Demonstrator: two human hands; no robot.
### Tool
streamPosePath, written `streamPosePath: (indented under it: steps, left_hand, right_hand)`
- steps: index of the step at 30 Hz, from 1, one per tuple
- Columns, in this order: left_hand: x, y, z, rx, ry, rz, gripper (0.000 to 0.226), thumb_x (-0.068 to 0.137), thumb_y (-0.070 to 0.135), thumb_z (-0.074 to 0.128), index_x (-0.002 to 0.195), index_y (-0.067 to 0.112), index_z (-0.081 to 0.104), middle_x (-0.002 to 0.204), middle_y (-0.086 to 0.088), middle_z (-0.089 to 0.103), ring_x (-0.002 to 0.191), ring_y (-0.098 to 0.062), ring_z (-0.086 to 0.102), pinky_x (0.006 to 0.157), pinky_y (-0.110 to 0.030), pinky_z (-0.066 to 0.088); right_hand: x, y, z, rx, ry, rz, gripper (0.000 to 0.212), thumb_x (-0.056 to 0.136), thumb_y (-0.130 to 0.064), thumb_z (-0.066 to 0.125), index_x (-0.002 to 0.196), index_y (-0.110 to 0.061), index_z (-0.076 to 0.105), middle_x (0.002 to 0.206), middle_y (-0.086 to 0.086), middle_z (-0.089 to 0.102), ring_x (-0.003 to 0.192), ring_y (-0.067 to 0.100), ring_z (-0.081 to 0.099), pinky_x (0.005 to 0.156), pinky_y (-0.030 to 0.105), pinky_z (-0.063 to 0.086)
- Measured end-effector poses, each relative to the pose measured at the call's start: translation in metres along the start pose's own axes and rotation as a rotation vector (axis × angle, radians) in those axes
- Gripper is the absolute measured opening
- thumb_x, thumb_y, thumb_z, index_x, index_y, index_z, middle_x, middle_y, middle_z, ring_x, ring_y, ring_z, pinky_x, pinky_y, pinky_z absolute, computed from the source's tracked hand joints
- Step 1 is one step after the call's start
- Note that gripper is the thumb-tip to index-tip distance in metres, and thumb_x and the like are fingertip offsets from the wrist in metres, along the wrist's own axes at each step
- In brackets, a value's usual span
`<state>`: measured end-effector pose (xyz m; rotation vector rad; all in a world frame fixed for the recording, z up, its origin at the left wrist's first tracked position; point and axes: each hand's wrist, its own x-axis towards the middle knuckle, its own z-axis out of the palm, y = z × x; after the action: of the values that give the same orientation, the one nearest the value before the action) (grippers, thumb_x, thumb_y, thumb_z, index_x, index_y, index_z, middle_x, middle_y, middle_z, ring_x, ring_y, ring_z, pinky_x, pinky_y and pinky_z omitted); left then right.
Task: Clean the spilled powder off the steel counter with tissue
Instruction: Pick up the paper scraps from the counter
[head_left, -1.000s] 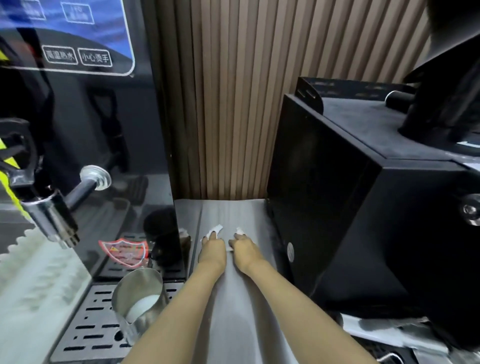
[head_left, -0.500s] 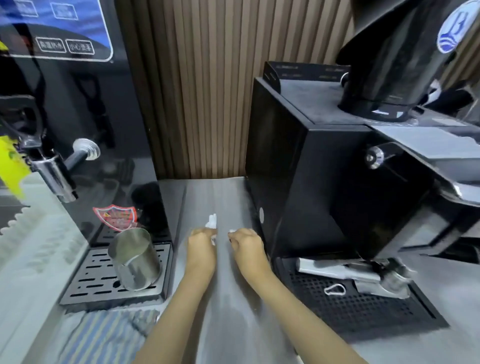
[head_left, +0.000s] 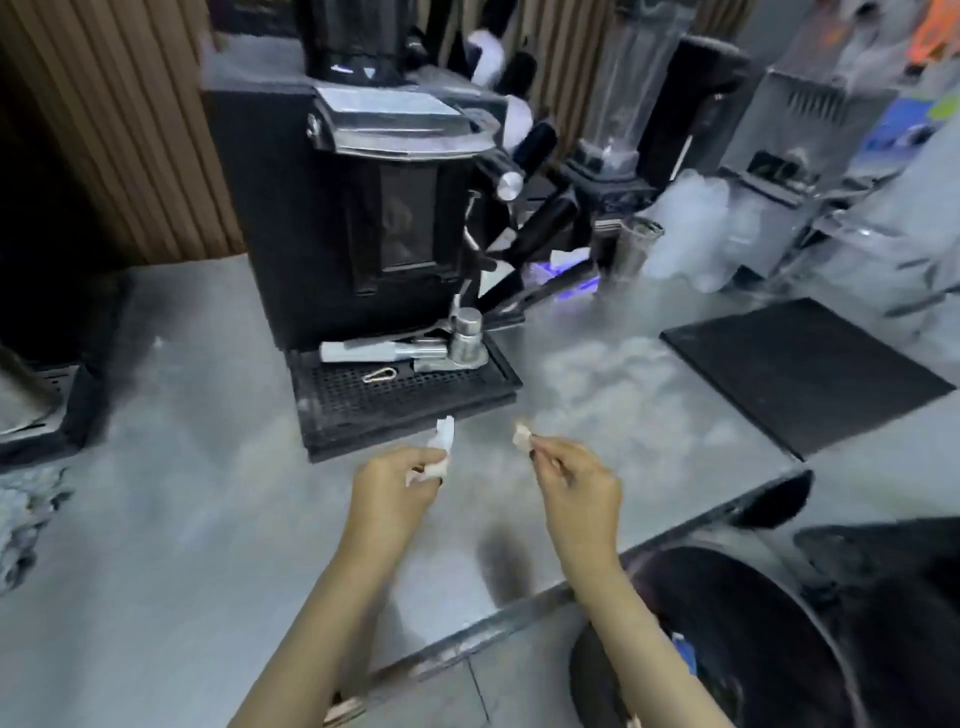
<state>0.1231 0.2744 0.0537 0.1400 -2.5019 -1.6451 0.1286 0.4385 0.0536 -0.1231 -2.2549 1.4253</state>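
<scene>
Two pieces of tissue are held above the steel counter, near the black drip tray. The larger tissue wad is gripped in the curled left hand; the small tissue scrap is pinched by the right hand

Whole frame soft with motion blur, worst at right rear, where the blender smears into haze. Light is diffuse, cool and from overhead. The steel counter shows broad dull glare, no hard highlights. 1 soft shadow lies on it below the right hand. Left edge falls to near black. The black machine front is crushed, with little detail. The tissue gripped by the left hand clips white; the tissue scrap the right hand pinches is blurred. Fisheye tilts the slat wall and skews the counter's front edge.
</scene>
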Motion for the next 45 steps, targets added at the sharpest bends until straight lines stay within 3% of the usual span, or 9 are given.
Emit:
streamPosePath:
  steps: [3,10,16,21,24,30,33,40,45]
  left_hand:
    - [-0.041,0.030,0.060,-0.003,-0.113,0.066,0.027,0.072,-0.015,0.063,0.090,0.002,0.072,0.087,-0.001,0.064,0.067,-0.002,0.054,0.064,0.002,0.038]
    - [-0.095,0.083,0.168,0.052,-0.395,0.195,0.025,0.075,-0.011,0.061,0.093,0.003,0.072,0.090,-0.001,0.061,0.081,-0.017,0.056,0.063,-0.001,0.037]
    - [-0.107,0.089,0.234,0.119,-0.573,0.301,0.028,0.076,-0.011,0.059,0.097,0.003,0.071,0.092,-0.005,0.062,0.080,-0.014,0.053,0.063,0.002,0.035]
    - [-0.109,0.075,0.281,0.150,-0.717,0.375,0.026,0.077,-0.010,0.059,0.096,0.003,0.071,0.096,-0.009,0.064,0.080,-0.015,0.056,0.066,-0.001,0.038]
    - [-0.110,0.061,0.313,0.229,-0.794,0.389,0.026,0.078,-0.009,0.059,0.099,0.002,0.070,0.100,-0.011,0.063,0.088,-0.020,0.059,0.073,-0.010,0.040]
    - [-0.102,0.037,0.367,0.406,-0.975,0.383,0.040,0.079,-0.003,0.061,0.118,0.006,0.059,0.114,-0.012,0.057,0.104,-0.025,0.056,0.085,-0.020,0.040]
    - [-0.100,0.031,0.373,0.418,-1.045,0.342,0.048,0.076,-0.007,0.063,0.122,0.006,0.056,0.121,-0.012,0.054,0.107,-0.023,0.053,0.085,-0.015,0.037]
    - [-0.084,0.030,0.364,0.361,-0.970,0.370,0.036,0.078,-0.006,0.063,0.113,0.005,0.062,0.119,-0.010,0.057,0.102,-0.013,0.053,0.091,-0.015,0.038]
    - [-0.057,0.062,0.344,0.235,-0.805,0.386,0.032,0.075,-0.007,0.064,0.105,0.005,0.066,0.104,-0.006,0.058,0.093,-0.015,0.053,0.086,-0.027,0.045]
  right_hand:
    - [-0.019,0.020,-0.085,-0.054,0.107,0.077,0.018,0.080,0.007,0.062,0.089,-0.003,0.073,0.083,0.001,0.067,0.078,-0.010,0.057,0.072,-0.002,0.042]
    - [-0.056,0.069,-0.224,-0.135,0.352,0.290,0.017,0.083,-0.001,0.061,0.090,-0.011,0.073,0.080,-0.006,0.067,0.074,-0.008,0.061,0.066,-0.003,0.040]
    - [-0.080,0.098,-0.266,-0.147,0.493,0.412,0.025,0.083,-0.002,0.059,0.079,-0.025,0.068,0.071,-0.011,0.064,0.064,-0.009,0.055,0.059,0.000,0.040]
    - [-0.092,0.129,-0.270,-0.251,0.583,0.371,0.020,0.080,0.005,0.062,0.083,-0.012,0.072,0.068,-0.011,0.061,0.068,-0.005,0.055,0.061,0.001,0.040]
    - [-0.091,0.154,-0.265,-0.298,0.525,0.429,0.018,0.082,0.002,0.061,0.087,-0.011,0.071,0.074,-0.010,0.062,0.072,-0.002,0.058,0.066,0.005,0.043]
    - [-0.071,0.216,-0.267,-0.435,0.008,0.699,0.030,0.088,-0.008,0.054,0.117,-0.003,0.060,0.121,0.013,0.061,0.114,0.024,0.053,0.098,0.029,0.042]
    - [-0.068,0.228,-0.275,-0.484,-0.136,0.742,0.031,0.086,-0.003,0.053,0.116,0.004,0.059,0.123,0.019,0.059,0.117,0.031,0.052,0.100,0.035,0.041]
    - [-0.067,0.222,-0.298,-0.440,-0.034,0.729,0.033,0.089,-0.003,0.045,0.119,-0.008,0.060,0.122,0.011,0.061,0.108,0.024,0.060,0.091,0.029,0.049]
    - [-0.042,0.185,-0.307,-0.455,0.062,0.566,0.031,0.089,-0.005,0.049,0.117,-0.010,0.062,0.120,0.006,0.063,0.111,0.018,0.057,0.090,0.017,0.038]
